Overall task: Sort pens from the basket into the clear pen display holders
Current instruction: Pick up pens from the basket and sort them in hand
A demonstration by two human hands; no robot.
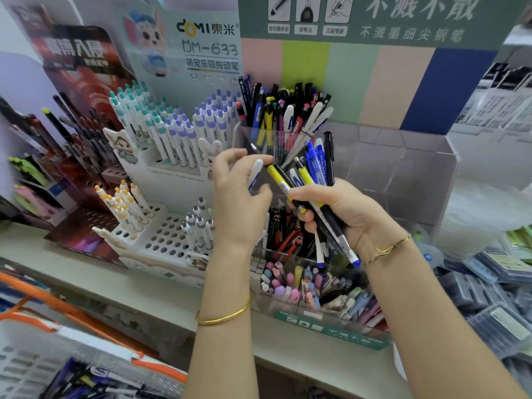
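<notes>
White pen rack (165, 240) beside clear holder (403, 168)

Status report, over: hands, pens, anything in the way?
Left hand pinches one white pen. Right hand grips a pen bundle. Nothing between hands and clear holder.

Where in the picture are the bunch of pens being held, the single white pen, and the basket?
bunch of pens (313, 168): head view, on a blue barrel near its top.
white pen (257, 168): head view, on its white barrel.
basket (161, 368): head view, on its orange rim.
</notes>
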